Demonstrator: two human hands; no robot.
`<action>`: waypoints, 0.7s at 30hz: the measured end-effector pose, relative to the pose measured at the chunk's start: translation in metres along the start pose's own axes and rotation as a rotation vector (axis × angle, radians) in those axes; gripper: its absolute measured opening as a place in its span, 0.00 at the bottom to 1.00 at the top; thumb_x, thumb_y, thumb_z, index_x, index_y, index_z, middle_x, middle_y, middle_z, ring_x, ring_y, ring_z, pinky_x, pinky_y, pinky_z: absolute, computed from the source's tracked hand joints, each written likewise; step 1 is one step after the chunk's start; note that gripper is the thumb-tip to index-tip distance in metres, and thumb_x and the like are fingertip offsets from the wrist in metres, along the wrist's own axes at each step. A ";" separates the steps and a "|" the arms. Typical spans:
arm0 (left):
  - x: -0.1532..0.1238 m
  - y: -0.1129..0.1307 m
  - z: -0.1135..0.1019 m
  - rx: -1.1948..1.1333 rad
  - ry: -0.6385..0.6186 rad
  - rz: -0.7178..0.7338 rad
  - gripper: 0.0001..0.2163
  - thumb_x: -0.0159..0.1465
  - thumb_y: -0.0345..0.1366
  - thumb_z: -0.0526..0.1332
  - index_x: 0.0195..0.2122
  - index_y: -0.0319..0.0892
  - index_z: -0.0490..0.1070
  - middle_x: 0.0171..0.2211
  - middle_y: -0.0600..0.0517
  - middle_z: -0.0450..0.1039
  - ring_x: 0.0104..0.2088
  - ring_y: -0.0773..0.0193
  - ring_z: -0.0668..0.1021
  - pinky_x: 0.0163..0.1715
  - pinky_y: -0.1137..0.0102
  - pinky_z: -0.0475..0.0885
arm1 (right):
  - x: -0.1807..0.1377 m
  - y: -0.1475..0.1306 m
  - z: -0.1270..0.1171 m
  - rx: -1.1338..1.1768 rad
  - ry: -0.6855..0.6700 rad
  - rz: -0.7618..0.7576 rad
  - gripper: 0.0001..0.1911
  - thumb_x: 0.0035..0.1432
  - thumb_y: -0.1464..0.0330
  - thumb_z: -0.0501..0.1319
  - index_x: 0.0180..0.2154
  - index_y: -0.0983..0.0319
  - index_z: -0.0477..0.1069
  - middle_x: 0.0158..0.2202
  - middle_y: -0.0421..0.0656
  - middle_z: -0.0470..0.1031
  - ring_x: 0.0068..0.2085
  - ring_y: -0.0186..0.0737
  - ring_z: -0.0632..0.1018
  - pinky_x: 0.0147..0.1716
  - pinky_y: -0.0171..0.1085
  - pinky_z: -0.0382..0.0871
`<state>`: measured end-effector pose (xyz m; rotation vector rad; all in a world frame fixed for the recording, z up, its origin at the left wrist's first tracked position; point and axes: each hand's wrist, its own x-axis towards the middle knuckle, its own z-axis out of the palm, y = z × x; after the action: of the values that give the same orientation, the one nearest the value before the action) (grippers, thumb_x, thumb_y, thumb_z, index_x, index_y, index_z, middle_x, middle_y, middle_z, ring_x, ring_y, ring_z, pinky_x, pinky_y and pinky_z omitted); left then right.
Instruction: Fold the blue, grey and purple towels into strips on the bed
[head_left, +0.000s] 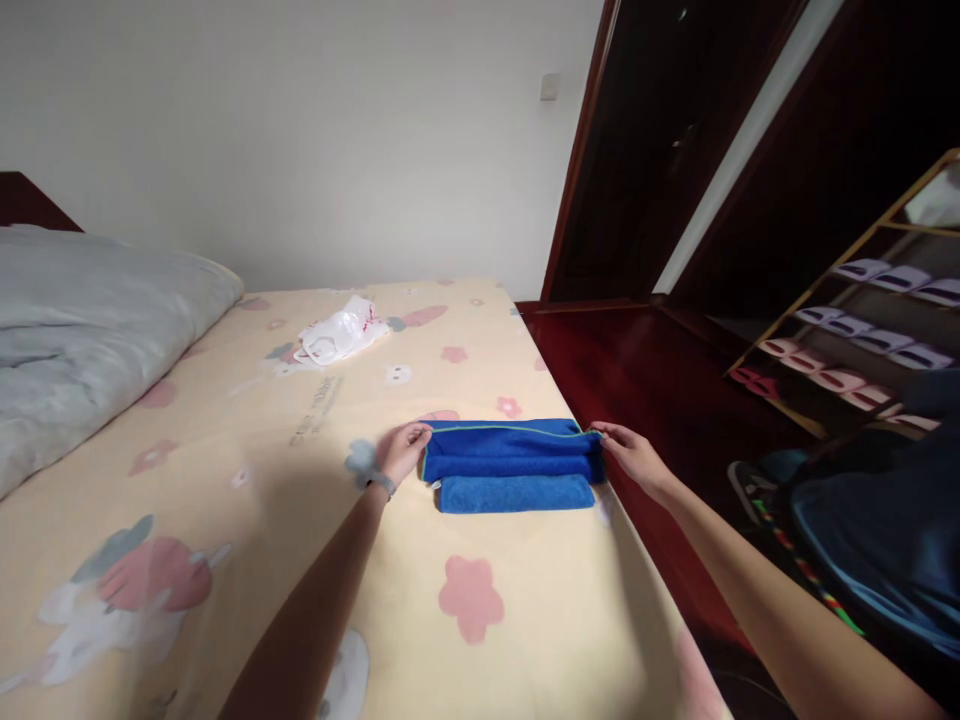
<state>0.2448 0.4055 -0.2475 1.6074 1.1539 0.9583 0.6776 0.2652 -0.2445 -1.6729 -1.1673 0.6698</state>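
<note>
A blue towel [512, 465] lies partly folded near the right edge of the bed [315, 540], its upper layer doubled over a lower strip. My left hand [403, 450] pinches the towel's left end, fingers closed on the fabric. At the towel's right end, my right hand [634, 455] grips the top corner, right at the bed's edge. Both arms reach forward from the bottom of the view. A band sits on my left wrist.
A crumpled white plastic bag [339, 335] lies farther up the bed. A grey duvet [82, 330] is heaped at the left. Dark red wooden floor [645, 370] runs right of the bed, with a shoe rack [862, 330] and blue fabric [892, 540] beyond.
</note>
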 end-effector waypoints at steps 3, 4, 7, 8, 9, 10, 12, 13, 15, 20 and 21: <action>-0.025 0.001 -0.016 0.016 -0.065 0.099 0.13 0.61 0.47 0.64 0.39 0.42 0.76 0.39 0.48 0.79 0.39 0.60 0.80 0.41 0.66 0.75 | -0.019 0.005 -0.012 -0.052 0.007 -0.061 0.19 0.51 0.51 0.63 0.34 0.60 0.77 0.40 0.48 0.80 0.43 0.49 0.79 0.51 0.48 0.72; -0.034 -0.001 -0.021 0.057 -0.092 0.156 0.11 0.62 0.45 0.63 0.38 0.43 0.76 0.40 0.48 0.79 0.41 0.60 0.80 0.44 0.65 0.75 | -0.026 0.010 -0.014 -0.095 0.011 -0.100 0.18 0.52 0.51 0.62 0.33 0.59 0.76 0.39 0.47 0.79 0.43 0.49 0.79 0.51 0.49 0.71; -0.059 -0.012 -0.032 0.311 -0.148 0.348 0.07 0.67 0.37 0.58 0.38 0.44 0.76 0.43 0.47 0.78 0.47 0.58 0.78 0.51 0.61 0.73 | -0.047 0.031 -0.015 -0.242 -0.012 -0.228 0.16 0.58 0.55 0.56 0.33 0.58 0.75 0.41 0.48 0.75 0.45 0.49 0.77 0.52 0.49 0.70; -0.065 -0.016 -0.033 0.410 -0.154 0.393 0.08 0.67 0.34 0.57 0.38 0.45 0.76 0.44 0.47 0.78 0.49 0.58 0.77 0.53 0.59 0.72 | -0.052 0.038 -0.014 -0.286 -0.033 -0.249 0.15 0.59 0.57 0.55 0.33 0.58 0.75 0.43 0.49 0.75 0.48 0.49 0.77 0.54 0.50 0.70; -0.070 -0.019 -0.034 0.492 -0.152 0.417 0.09 0.66 0.31 0.56 0.37 0.45 0.76 0.45 0.46 0.77 0.50 0.57 0.76 0.54 0.58 0.71 | -0.057 0.043 -0.014 -0.333 -0.055 -0.261 0.14 0.59 0.59 0.54 0.33 0.58 0.75 0.45 0.50 0.74 0.50 0.50 0.76 0.55 0.51 0.68; -0.073 -0.021 -0.034 0.556 -0.139 0.431 0.10 0.65 0.28 0.55 0.36 0.45 0.76 0.47 0.46 0.77 0.52 0.57 0.76 0.55 0.57 0.71 | -0.060 0.045 -0.013 -0.383 -0.069 -0.268 0.14 0.59 0.61 0.53 0.33 0.58 0.75 0.48 0.51 0.73 0.53 0.51 0.74 0.57 0.52 0.67; -0.075 -0.020 -0.031 0.635 -0.065 0.449 0.12 0.61 0.23 0.54 0.35 0.45 0.75 0.50 0.46 0.75 0.54 0.56 0.75 0.56 0.56 0.71 | -0.062 0.043 -0.010 -0.479 -0.056 -0.287 0.14 0.59 0.63 0.52 0.33 0.59 0.75 0.52 0.52 0.70 0.57 0.53 0.72 0.59 0.52 0.66; -0.074 -0.016 -0.027 0.653 -0.008 0.461 0.12 0.60 0.22 0.54 0.35 0.45 0.74 0.50 0.46 0.74 0.54 0.56 0.75 0.56 0.56 0.71 | -0.061 0.036 -0.008 -0.517 -0.034 -0.303 0.14 0.59 0.64 0.52 0.34 0.59 0.75 0.54 0.53 0.69 0.58 0.53 0.71 0.59 0.52 0.65; -0.069 -0.003 -0.017 0.661 0.077 0.493 0.11 0.60 0.23 0.54 0.36 0.45 0.73 0.50 0.45 0.74 0.55 0.56 0.74 0.57 0.57 0.70 | -0.057 0.016 0.000 -0.568 -0.017 -0.357 0.15 0.62 0.64 0.50 0.40 0.60 0.74 0.57 0.53 0.67 0.58 0.51 0.71 0.60 0.50 0.64; -0.046 0.029 0.014 0.743 -0.220 0.326 0.10 0.63 0.30 0.57 0.45 0.47 0.70 0.49 0.48 0.75 0.54 0.56 0.75 0.57 0.60 0.68 | -0.036 -0.038 0.030 -0.843 -0.361 -0.369 0.23 0.63 0.66 0.53 0.59 0.60 0.65 0.59 0.52 0.68 0.58 0.49 0.71 0.58 0.45 0.65; -0.040 0.031 0.018 0.763 -0.287 0.270 0.12 0.62 0.31 0.59 0.47 0.47 0.69 0.48 0.48 0.75 0.52 0.55 0.76 0.55 0.60 0.70 | -0.031 -0.043 0.035 -0.907 -0.427 -0.324 0.25 0.61 0.67 0.55 0.60 0.60 0.64 0.57 0.52 0.70 0.57 0.50 0.72 0.55 0.45 0.67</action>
<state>0.2590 0.3581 -0.2264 2.4654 1.1839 0.4197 0.6195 0.2545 -0.2210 -2.0223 -2.2231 0.2910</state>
